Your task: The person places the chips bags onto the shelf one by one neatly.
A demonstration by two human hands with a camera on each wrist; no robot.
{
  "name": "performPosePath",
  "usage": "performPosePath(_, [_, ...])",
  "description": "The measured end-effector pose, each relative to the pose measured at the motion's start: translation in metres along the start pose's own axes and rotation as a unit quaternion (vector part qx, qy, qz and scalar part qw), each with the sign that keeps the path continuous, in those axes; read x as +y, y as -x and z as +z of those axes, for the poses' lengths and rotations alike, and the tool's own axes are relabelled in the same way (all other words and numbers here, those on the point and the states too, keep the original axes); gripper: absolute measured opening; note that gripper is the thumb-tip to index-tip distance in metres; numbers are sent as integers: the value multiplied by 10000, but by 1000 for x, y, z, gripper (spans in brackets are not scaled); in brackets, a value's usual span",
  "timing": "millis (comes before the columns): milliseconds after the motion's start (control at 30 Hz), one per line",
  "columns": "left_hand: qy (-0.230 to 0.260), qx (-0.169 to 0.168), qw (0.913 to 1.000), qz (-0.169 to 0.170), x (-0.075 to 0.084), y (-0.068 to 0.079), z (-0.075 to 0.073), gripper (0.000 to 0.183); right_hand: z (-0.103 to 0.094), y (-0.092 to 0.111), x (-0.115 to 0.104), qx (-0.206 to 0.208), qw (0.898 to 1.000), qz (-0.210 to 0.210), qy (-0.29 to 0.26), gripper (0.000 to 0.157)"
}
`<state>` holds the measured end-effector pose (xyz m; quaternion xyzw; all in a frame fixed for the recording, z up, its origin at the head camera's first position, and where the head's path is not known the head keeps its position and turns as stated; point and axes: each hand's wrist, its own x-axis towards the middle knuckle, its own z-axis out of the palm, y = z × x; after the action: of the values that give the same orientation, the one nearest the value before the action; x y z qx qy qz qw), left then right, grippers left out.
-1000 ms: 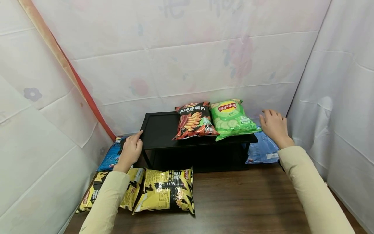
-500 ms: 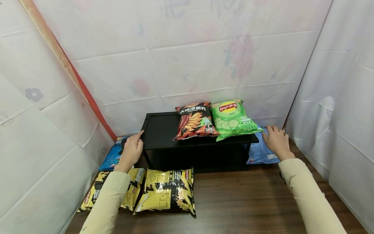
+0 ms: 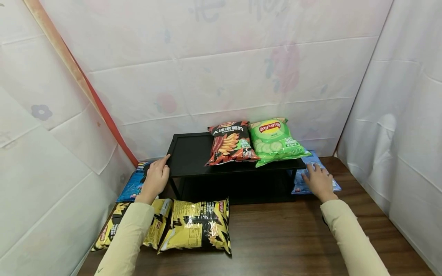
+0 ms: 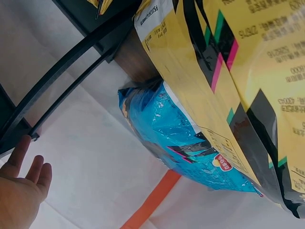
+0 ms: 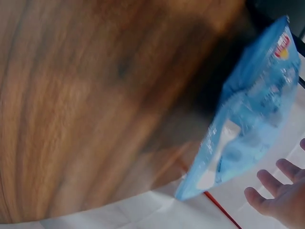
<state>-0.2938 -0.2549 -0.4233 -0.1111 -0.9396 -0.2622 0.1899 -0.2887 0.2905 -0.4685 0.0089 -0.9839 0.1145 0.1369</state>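
My left hand [image 3: 156, 180] rests its fingertips at the left edge of a two-tier black shelf [image 3: 190, 153]. In the left wrist view its fingers look extended beside the shelf's frame [image 4: 71, 62]. Over a light-blue chip bag [image 3: 304, 180] to the right of the shelf hovers my right hand [image 3: 318, 182], fingers apart. The right wrist view has that blue bag [image 5: 252, 114] on the wooden table, with a gap between it and the hand [image 5: 283, 198]. On the shelf top lie a red-and-black chip bag [image 3: 230, 143] and a green chip bag [image 3: 274, 142].
Two yellow-and-black chip bags [image 3: 198, 226] [image 3: 157, 226] lie in front of the shelf's left part, with another yellow-and-black bag [image 3: 107, 230] farther left. A darker blue chip bag [image 3: 132, 184] lies left of the shelf. White cloth walls [image 3: 214, 76] enclose the wooden table [image 3: 276, 234].
My right hand has come down and toward me, from above and right of the green bag to over the light-blue bag. The left hand stays at the shelf edge.
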Motion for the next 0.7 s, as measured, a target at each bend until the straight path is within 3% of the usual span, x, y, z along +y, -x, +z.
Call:
performPosePath(400, [-13, 50, 10000, 55, -2, 0, 2, 48, 20, 6, 2, -652, 9971, 330, -195, 61])
performPosePath(700, [-33, 102, 9999, 93, -2, 0, 1, 48, 27, 8, -8, -555, 9970, 462, -281, 70])
